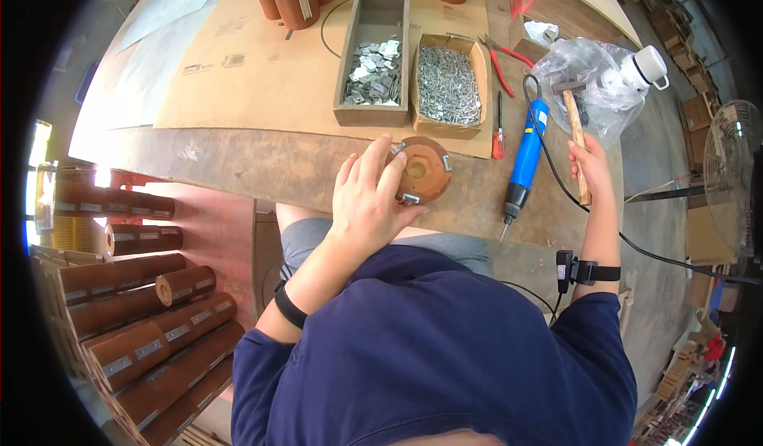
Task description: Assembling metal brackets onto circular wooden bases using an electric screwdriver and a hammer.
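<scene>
A brown cylinder (pixel 434 164) stands on end near the table's front edge, with a hexagonal recess and a hole in its top and small metal clips at its rim. My left hand (pixel 367 196) grips its left side, thumb at the near side and fingers over the upper edge. To the right, my right hand (pixel 590 166) is closed round the wooden handle of a hammer (pixel 574 119). The hammer's head lies over a clear plastic bag (pixel 600 69). Between the hands are a blue electric screwdriver (pixel 528 148), bit toward me, and a red-handled screwdriver (pixel 498 144).
Beyond the cylinder sit a wooden box (pixel 348 61) of metal plates and a cardboard box (pixel 447 131) of screws. Red-handled pliers (pixel 501 69) lie beside them. More brown cylinders (pixel 296 5) stand at the back; long ones (pixel 151 347) are stacked lower left. A cable (pixel 636 247) crosses right.
</scene>
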The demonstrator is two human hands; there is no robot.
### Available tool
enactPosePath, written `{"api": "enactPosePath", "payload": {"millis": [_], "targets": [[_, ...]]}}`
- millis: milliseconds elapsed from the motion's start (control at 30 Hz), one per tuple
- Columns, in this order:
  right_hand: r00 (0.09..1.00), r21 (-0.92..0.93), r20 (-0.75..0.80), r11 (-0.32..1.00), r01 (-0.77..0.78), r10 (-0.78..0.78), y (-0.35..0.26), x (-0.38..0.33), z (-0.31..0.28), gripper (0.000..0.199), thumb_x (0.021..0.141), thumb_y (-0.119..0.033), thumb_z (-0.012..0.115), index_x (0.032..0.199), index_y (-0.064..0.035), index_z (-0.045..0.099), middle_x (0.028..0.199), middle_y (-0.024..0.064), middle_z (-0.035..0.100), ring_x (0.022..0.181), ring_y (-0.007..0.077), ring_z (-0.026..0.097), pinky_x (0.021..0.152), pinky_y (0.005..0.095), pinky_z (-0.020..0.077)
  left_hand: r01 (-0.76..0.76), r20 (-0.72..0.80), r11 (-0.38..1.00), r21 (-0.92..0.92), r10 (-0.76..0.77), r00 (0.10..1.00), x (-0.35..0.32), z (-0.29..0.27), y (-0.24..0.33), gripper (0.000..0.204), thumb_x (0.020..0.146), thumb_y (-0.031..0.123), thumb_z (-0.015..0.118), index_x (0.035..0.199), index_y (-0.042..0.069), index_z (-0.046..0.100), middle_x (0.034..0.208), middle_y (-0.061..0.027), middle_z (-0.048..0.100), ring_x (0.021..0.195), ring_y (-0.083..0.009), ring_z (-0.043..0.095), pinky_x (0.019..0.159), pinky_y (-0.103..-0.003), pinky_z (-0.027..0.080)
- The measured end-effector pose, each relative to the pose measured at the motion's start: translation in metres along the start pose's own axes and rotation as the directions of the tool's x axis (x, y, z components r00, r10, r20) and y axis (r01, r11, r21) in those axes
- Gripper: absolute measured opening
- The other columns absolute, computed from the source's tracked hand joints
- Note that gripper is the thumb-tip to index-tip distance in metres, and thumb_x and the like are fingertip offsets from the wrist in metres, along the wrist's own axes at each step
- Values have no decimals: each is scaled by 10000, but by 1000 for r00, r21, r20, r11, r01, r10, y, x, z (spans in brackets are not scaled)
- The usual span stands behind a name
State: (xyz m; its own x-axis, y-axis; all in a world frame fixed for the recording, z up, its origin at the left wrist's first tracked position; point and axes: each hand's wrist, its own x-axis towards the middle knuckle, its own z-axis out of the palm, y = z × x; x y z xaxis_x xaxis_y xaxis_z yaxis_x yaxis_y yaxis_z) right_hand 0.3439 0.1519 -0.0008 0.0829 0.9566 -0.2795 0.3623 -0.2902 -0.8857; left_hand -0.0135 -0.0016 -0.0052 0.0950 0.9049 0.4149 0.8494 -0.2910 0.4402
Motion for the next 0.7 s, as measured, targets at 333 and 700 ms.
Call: {"api": "enactPosePath", "payload": {"millis": [333,700], "targets": [[1000,-43,-27,999,13,-14,0,-3,5,371,780,-151,595,1123,-63,484,615,7,486,407,79,437,353,223,353,-84,92,996,-27,86,992,27,-16,4,850,494,363,764,1206,54,418,1248,-160,362,1129,-341,367,925,-490,290],[999,-54,-40,999,-10,8,7,2,-2,378,780,-147,591,1132,-66,479,625,11,488,406,79,430,354,224,353,-88,38,989,119,84,996,7,-18,3,713,502,355,763,1093,42,517,1182,-129,443,1051,-301,449,921,-449,326]]}}
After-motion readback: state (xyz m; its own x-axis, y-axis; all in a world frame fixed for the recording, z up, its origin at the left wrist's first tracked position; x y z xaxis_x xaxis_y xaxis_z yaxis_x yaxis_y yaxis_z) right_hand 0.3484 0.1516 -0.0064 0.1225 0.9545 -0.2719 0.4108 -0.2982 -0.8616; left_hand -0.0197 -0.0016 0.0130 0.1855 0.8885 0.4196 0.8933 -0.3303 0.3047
